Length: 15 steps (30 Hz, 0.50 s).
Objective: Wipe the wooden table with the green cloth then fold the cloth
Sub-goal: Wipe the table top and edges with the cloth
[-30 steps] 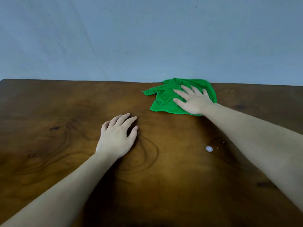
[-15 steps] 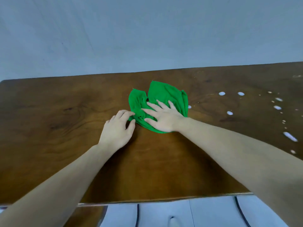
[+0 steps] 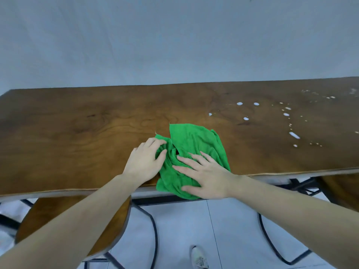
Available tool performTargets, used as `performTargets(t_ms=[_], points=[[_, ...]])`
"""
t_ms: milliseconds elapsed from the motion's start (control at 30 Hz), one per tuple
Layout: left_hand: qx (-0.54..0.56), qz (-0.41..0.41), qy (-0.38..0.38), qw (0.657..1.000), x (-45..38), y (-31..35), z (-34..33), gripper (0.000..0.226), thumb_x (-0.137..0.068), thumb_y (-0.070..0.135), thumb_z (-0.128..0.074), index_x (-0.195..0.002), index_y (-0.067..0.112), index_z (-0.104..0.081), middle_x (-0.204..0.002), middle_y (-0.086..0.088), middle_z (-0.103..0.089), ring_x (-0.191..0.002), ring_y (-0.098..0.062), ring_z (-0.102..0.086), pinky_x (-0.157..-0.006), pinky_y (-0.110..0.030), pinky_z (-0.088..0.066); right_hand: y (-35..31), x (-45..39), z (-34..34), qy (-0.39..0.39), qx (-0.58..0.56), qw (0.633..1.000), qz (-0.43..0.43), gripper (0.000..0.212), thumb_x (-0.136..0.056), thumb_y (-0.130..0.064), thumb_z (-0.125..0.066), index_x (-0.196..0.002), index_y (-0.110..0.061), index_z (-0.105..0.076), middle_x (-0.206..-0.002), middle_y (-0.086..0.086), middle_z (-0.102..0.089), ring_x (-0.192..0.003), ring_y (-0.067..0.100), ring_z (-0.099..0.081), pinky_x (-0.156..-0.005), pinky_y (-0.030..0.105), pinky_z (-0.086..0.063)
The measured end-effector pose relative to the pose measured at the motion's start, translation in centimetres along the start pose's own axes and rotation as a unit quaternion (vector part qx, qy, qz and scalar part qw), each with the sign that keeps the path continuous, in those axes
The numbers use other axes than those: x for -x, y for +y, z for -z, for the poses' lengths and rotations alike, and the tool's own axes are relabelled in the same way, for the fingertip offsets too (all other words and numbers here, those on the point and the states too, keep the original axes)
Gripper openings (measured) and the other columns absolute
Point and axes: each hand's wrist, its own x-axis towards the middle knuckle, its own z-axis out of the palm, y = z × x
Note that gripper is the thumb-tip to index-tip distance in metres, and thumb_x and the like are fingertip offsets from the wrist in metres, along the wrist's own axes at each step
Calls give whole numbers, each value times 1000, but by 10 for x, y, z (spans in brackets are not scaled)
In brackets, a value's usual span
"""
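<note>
The green cloth (image 3: 194, 144) lies crumpled at the near edge of the wooden table (image 3: 77, 133), and its near part hangs over the edge. My right hand (image 3: 206, 175) presses flat on the cloth with straight, spread fingers. My left hand (image 3: 145, 162) rests at the cloth's left side, its curled fingertips and thumb pinching a fold of the fabric.
White spill spots (image 3: 256, 109) dot the table's right part. Below the near edge stand a round wooden stool (image 3: 58, 220) at left and black metal frames (image 3: 272, 239) at right. A white shoe (image 3: 198, 259) shows on the tiled floor.
My right hand has dragged the cloth from the far side toward me, to the near edge. My left hand, flat on the wood before, now takes hold of the cloth. The view has tilted down.
</note>
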Motion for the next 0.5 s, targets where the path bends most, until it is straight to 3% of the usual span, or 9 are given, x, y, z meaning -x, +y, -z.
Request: performTargets(t_ms=[100,200,300,367,500], points=[[3,0,-2,1000,6,5,-1,35,-100,40,-39,-131,31,-50,-136,11,-49,-117,-19,-50,-96,-39,-39,0,14,6,34,-24,999,-2,69,-87,-76,-40,-150,-50,-31,-162,-17,-27,-145,18,-27,-118,46,-21],[2,-2,-8,1000,5,8,0,36,-100,41,-37,-132,32,-50,-136,11,-48,-118,-19,-49,-98,-39,-37,0,7,11,88,9,996,-2,65,-87,-73,-46,-148,-52,-35,-146,-13,-46,-128,17,-43,-103,44,-35],[6,-2,-15,1000,1,12,-1,37,-100,41,-36,-133,31,-50,-136,11,-47,-120,-19,-47,-100,-40,-36,3,-2,1,57,25,998,14,66,-89,-78,-34,-150,-57,-22,-162,-8,-28,-149,30,-22,-119,59,-14],[5,-4,-18,1000,-4,14,-4,37,-100,42,-36,-133,30,-50,-137,11,-48,-121,-19,-47,-100,-40,-35,15,-1,1,25,16,1000,5,68,-85,-85,-21,-149,-64,-12,-168,-15,-8,-155,30,-5,-121,61,1],[-7,-17,-20,1000,-18,18,-13,37,-100,42,-35,-130,29,-53,-135,10,-50,-122,-18,-46,-100,-41,-37,46,11,7,18,13,1000,6,64,-86,-86,-16,-146,-68,-5,-166,-22,0,-156,22,2,-122,59,2]])
